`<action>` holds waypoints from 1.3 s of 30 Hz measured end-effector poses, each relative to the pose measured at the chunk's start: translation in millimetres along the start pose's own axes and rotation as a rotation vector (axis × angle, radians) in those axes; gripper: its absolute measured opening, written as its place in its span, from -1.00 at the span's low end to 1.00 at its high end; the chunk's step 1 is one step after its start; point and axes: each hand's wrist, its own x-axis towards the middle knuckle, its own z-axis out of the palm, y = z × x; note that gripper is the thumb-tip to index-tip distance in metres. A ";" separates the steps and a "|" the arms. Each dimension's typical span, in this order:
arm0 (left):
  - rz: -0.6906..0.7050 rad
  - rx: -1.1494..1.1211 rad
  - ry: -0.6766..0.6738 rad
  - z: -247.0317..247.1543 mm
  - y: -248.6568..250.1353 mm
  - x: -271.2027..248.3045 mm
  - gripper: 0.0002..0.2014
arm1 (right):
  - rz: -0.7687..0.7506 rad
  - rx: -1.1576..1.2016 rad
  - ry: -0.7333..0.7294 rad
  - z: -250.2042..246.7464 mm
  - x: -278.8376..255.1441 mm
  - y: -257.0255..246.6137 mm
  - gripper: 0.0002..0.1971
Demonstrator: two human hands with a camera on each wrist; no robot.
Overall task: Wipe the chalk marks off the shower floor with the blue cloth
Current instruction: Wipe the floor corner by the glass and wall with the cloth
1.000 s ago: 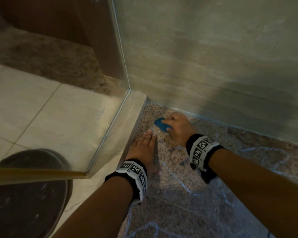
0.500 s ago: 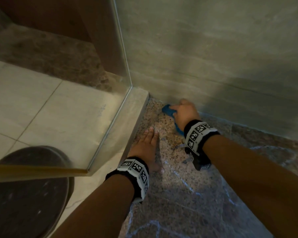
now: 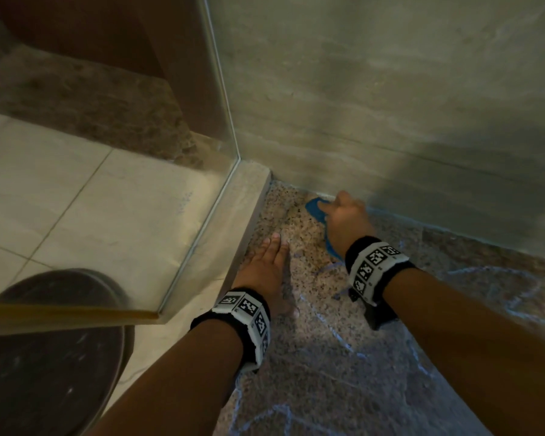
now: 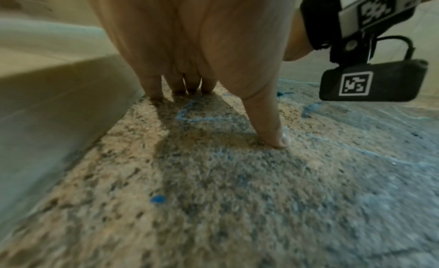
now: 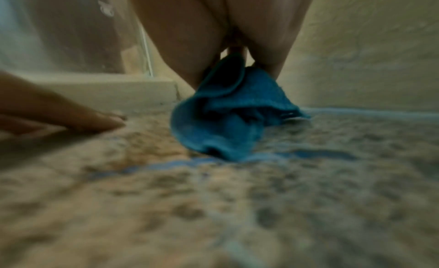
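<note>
The speckled floor (image 3: 312,357) is crossed by pale chalk marks (image 3: 334,332). The left hand (image 3: 261,269) is laid flat on it, fingers straight, beside the curb (image 3: 233,221). The cloth (image 3: 317,210) is gripped by the right hand (image 3: 346,218) and pressed to the floor at the wall (image 3: 390,105).

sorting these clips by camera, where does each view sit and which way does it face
Head: looks down from above on both forearms, left hand flat on the shower floor, right hand holding the blue cloth by the wall.
Left wrist: low behind the left palm, facing along its fingers.
Right wrist: low behind the right hand, facing the cloth.
Shared: the wrist views each show the other hand; all show blue chalk marks.
</note>
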 end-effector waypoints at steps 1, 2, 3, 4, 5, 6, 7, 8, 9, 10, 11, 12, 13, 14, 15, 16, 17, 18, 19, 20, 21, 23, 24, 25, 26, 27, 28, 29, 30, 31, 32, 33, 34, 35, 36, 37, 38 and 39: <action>0.002 -0.005 0.000 -0.2 0.0 0.5 0.27 | -0.014 0.015 -0.030 2.8 -1.6 -4.6 -0.58; 0.002 -0.010 0.001 -0.2 0.0 1.0 0.27 | -0.049 0.045 -0.066 4.2 -5.5 -11.2 -0.59; 0.000 -0.015 0.002 0.1 0.0 1.5 0.26 | -0.097 0.077 -0.080 5.3 -10.4 -17.7 -0.58; -0.002 -0.016 0.003 0.5 0.0 1.9 0.26 | -0.161 0.093 -0.094 6.5 -16.1 -22.9 -0.57; -0.004 -0.015 0.001 0.9 -0.1 2.5 0.26 | -0.214 0.090 -0.108 7.3 -21.1 -26.5 -0.54; -0.005 -0.015 -0.004 1.3 -0.1 2.6 0.26 | -0.239 0.067 -0.122 5.8 -23.9 -25.8 -0.53; -0.006 -0.015 -0.008 1.4 -0.2 2.3 0.27 | -0.266 0.023 -0.119 5.8 -21.1 -22.4 -0.53; -0.006 -0.013 -0.010 1.3 -0.4 1.6 0.28 | -0.262 -0.019 -0.105 4.6 -16.3 -18.2 -0.56; -0.005 -0.010 -0.011 1.1 -0.4 1.2 0.28 | -0.226 -0.056 -0.099 1.6 -10.1 -14.5 -0.62; -0.005 -0.007 -0.011 1.1 -0.8 0.7 0.28 | -0.151 -0.028 -0.091 -1.9 -3.2 -11.9 -0.72; -0.004 -0.005 -0.011 0.8 -0.8 0.4 0.27 | -0.076 0.021 -0.076 -5.2 2.1 -11.1 -0.78; -0.003 -0.003 -0.010 0.5 -0.8 0.2 0.27 | -0.013 0.053 -0.046 -7.8 7.2 -11.4 -0.79; -0.002 -0.001 -0.009 0.3 -0.6 0.3 0.27 | -0.014 0.029 -0.049 -7.4 13.1 -12.5 -0.71; -0.001 -0.002 -0.009 -0.1 -0.5 0.1 0.27 | -0.009 0.028 -0.072 -8.0 15.7 -16.6 -0.63; 0.000 -0.004 -0.011 0.1 -0.4 0.0 0.27 | -0.011 0.070 -0.065 -6.4 18.7 -20.8 -0.59; 0.000 -0.006 -0.011 0.4 -0.4 0.0 0.27 | -0.003 0.111 -0.054 -6.7 21.4 -25.9 -0.59; -0.001 -0.009 -0.009 0.7 -0.6 0.1 0.27 | -0.003 0.117 -0.048 -4.4 23.9 -32.0 -0.59; -0.001 -0.018 -0.008 0.9 -0.6 0.1 0.27 | -0.017 0.095 -0.057 -2.5 24.3 -36.7 -0.60; -0.001 -0.027 -0.006 0.9 -0.7 0.0 0.27 | -0.062 0.072 -0.063 1.1 23.8 -40.2 -0.62; -0.001 -0.031 -0.004 0.6 -0.7 -0.3 0.27 | -0.109 0.090 -0.095 3.9 21.4 -42.8 -0.65; 0.002 -0.030 -0.001 0.4 -0.6 -0.5 0.27 | -0.183 0.086 -0.125 6.6 18.3 -42.5 -0.66; 0.006 -0.024 0.004 0.5 -0.2 -0.8 0.26 | -0.329 0.035 -0.162 4.4 11.9 -40.6 -0.54; 0.006 -0.017 0.006 0.8 -0.1 -0.8 0.26 | -0.335 0.034 -0.166 1.9 11.8 -35.2 -0.49; 0.008 -0.010 0.009 1.2 -0.5 -0.9 0.26 | -0.302 0.012 -0.158 -0.8 15.8 -29.2 -0.48; 0.010 -0.009 0.011 1.7 -0.9 -0.9 0.26 | -0.252 0.007 -0.146 -3.8 20.0 -26.6 -0.47; 0.012 -0.010 0.014 1.8 -1.1 -1.0 0.27 | -0.227 -0.008 -0.117 -4.2 23.7 -25.9 -0.47; 0.013 -0.012 0.015 1.6 -1.2 -1.4 0.27 | -0.201 -0.017 -0.104 -3.8 23.8 -29.4 -0.47; 0.014 -0.012 0.015 0.7 -1.0 -1.7 0.27 | -0.191 -0.018 -0.118 -3.0 20.9 -35.7 -0.47; 0.013 -0.015 0.013 -0.2 -0.4 -2.1 0.26 | -0.206 -0.010 -0.148 -0.2 16.2 -41.0 -0.48; 0.009 -0.019 0.010 -0.7 0.1 -2.2 0.25 | -0.246 0.006 -0.169 5.1 11.5 -44.4 -0.48; 0.007 -0.022 0.006 -2.1 1.0 -2.0 0.24 | -0.305 0.009 -0.180 8.7 7.9 -44.7 -0.48; 0.005 -0.020 0.001 -2.0 0.9 -2.8 0.23 | -0.363 -0.022 -0.190 9.3 5.2 -44.3 -0.46; 0.009 -0.012 0.004 -2.6 1.5 -2.6 0.22 | -0.408 -0.077 -0.194 7.2 7.1 -41.1 -0.44; 0.014 -0.002 0.005 -2.1 1.4 -2.7 0.22 | -0.415 -0.114 -0.184 4.0 12.6 -37.8 -0.44; 0.019 0.004 0.004 -2.1 0.9 -2.6 0.23 | -0.371 -0.133 -0.174 -0.6 20.0 -36.8 -0.46; 0.023 0.002 0.002 -2.1 0.7 -2.6 0.24 | -0.295 -0.136 -0.161 -7.3 24.6 -38.2 -0.49; 0.024 -0.004 0.001 -1.7 0.3 -2.6 0.25 | -0.223 -0.128 -0.149 -12.0 28.3 -41.9 -0.52; 0.026 -0.015 0.003 -1.6 -0.2 -2.1 0.25 | -0.196 -0.134 -0.134 -14.2 30.6 -46.2 -0.54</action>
